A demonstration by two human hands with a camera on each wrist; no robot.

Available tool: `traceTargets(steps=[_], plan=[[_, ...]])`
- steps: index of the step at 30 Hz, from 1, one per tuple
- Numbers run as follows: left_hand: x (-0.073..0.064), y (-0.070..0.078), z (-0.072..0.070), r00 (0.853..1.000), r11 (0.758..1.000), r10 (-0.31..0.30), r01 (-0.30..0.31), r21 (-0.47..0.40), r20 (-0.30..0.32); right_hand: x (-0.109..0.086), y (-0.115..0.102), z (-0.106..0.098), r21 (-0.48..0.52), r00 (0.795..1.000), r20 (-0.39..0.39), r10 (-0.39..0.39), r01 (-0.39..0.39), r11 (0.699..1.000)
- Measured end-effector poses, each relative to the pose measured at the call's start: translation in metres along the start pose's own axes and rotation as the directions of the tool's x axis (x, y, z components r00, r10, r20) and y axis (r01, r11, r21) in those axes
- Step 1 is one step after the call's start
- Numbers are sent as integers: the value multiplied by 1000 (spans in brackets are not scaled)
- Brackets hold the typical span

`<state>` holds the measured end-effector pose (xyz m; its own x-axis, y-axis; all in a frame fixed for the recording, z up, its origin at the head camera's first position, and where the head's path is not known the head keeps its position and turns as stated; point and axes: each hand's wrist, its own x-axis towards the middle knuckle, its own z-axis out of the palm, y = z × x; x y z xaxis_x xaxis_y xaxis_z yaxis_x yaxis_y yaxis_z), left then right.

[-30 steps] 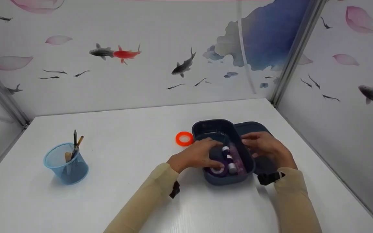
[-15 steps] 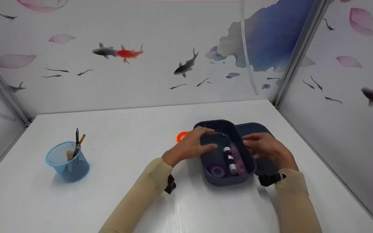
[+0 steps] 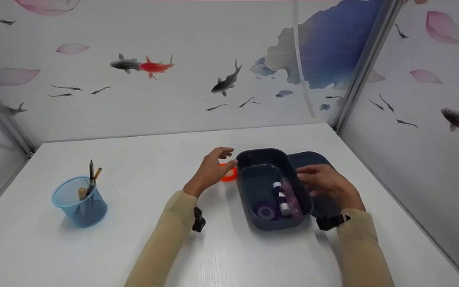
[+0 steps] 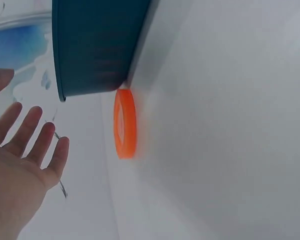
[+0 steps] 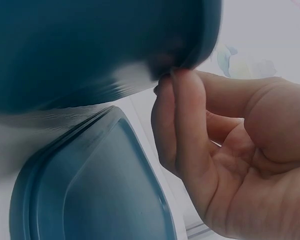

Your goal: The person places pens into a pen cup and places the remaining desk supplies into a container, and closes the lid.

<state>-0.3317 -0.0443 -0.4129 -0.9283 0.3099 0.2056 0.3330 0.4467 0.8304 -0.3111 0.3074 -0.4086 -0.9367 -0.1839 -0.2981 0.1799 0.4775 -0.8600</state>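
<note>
My left hand [image 3: 209, 169] hovers beside the dark blue box [image 3: 271, 225], over an orange ring like a tape roll [image 3: 231, 175]. In the left wrist view the fingers of this hand are spread and hold nothing; the orange ring [image 4: 126, 125] lies on the table close to the box wall. My right hand [image 3: 329, 183] touches the box's right side with its fingertips [image 5: 190, 85], the fingers loosely bent. Inside the box lie a purple tape roll [image 3: 266, 211], a small white-capped tube with a dark label [image 3: 282, 199] and a translucent pinkish-purple strip [image 3: 292, 199].
A dark blue lid [image 3: 307, 158] lies on the white table [image 3: 146, 191], partly behind the box and my right hand. At the left stands a blue mesh pen cup [image 3: 80, 203] holding several pencils and pens. Printed wall panels [image 3: 189, 36] enclose the table's back and sides.
My left hand lifted out of the box, leaving the purple tape roll inside, and moved left over the orange ring. The right hand stayed at the box's side.
</note>
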Motion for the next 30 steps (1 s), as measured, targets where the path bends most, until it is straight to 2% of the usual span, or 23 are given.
traceTargets(steps=[9,14,17,22,25,30], plan=[[2,-25,-9,992,994,-109,110,16,-61,1,3,0,0,1000,-14,12,-12,1000],[3,-34,-10,975,978,-207,208,4,-80,2,4,-1,1,1000,-7,19,-19,1000],[2,-36,-10,965,968,-251,252,-1,-70,2,3,-1,-1,1000,0,16,-16,1000],[2,-40,-8,955,957,-289,287,-49,-63,2,2,-1,-4,1000,6,13,-13,1000],[1,-43,-5,953,955,-296,293,-48,-62,1,2,0,-5,1000,6,13,-13,1000],[1,-45,-3,956,956,-292,292,-11,-2,1,2,2,5,1000,6,10,-10,1000]])
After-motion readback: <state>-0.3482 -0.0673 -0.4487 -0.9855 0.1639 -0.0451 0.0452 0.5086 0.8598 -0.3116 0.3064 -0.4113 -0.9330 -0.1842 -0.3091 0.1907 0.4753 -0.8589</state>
